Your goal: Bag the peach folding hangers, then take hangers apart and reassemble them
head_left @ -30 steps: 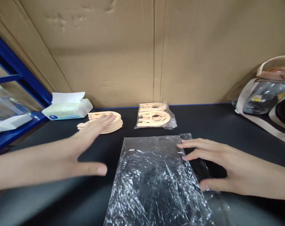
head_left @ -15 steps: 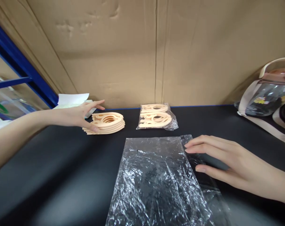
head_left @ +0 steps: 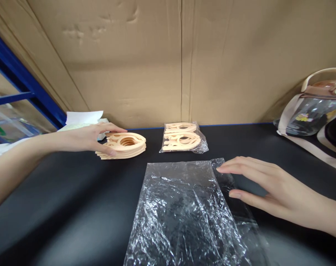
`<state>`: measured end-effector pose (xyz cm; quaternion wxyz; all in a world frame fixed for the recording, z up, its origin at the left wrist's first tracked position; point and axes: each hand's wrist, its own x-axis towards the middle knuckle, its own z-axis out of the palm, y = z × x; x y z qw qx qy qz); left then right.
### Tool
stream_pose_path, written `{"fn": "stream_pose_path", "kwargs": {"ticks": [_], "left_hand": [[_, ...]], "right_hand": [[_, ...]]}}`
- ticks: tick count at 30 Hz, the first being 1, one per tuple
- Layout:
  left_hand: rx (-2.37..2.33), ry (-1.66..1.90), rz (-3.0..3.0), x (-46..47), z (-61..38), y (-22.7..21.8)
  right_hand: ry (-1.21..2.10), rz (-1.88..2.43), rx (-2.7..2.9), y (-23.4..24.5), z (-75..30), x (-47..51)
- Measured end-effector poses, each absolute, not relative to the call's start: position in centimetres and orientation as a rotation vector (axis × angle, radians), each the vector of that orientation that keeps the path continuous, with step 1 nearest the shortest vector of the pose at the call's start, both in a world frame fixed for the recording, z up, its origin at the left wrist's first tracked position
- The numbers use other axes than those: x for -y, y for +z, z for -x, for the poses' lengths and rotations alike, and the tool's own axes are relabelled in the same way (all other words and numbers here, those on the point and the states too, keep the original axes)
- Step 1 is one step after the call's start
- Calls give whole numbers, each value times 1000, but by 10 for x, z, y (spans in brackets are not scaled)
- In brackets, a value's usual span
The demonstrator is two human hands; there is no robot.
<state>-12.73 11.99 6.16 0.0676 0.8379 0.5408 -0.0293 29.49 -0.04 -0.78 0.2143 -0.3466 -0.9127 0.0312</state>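
Note:
A stack of peach plastic folding hangers lies at the left rear of the table. My left hand is closed round its left end, thumb on the near side and fingers along the far side. Right of the stack sits a clear bag holding more hangers. Clear plastic bags lie flat in front of me, overlapping at the right. My right hand hovers by their upper right edge, fingers stretched and thumb apart, holding nothing. Whether its fingertips touch the plastic, I cannot tell.
A clear bottle with a brown lid and a strap stands at the far right. White papers lie behind my left hand. A blue metal frame rises at left, and a cardboard wall backs the black table.
My left hand's fingers have come down from above the stack to its far side, closing on the hangers. My right hand has hardly moved. The view has shifted slightly.

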Motion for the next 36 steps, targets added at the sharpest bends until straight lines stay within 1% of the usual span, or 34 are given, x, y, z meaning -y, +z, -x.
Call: {"fn": "stream_pose_path", "kwargs": {"ticks": [4,8,13,17,21,25,29,33,36], "left_hand": [[-1547,36,-2617,-103,114,65],[-1416,280,-2728,-77,89,60],[-1176,584,-2758,-45,51,38],[-1037,686,-2684,-20,20,18],[-1068,737,-2487,-4,-1,5],[-1066,791,-2387,1,-9,-1],[-1056,822,-2392,5,-9,-7],[-1019,746,-2417,8,-7,-10],[-997,599,-2421,4,2,-7]], "right_hand": [[77,974,2513,-9,-297,-3],[23,1016,2411,-6,-298,-9],[-56,1094,2353,4,-283,-5],[9,1041,2422,9,-260,4],[48,972,2461,9,-242,10],[64,996,2448,6,-236,13],[244,1027,2413,4,-236,14],[472,1016,2421,5,-242,12],[556,1063,2395,10,-256,6]]}}
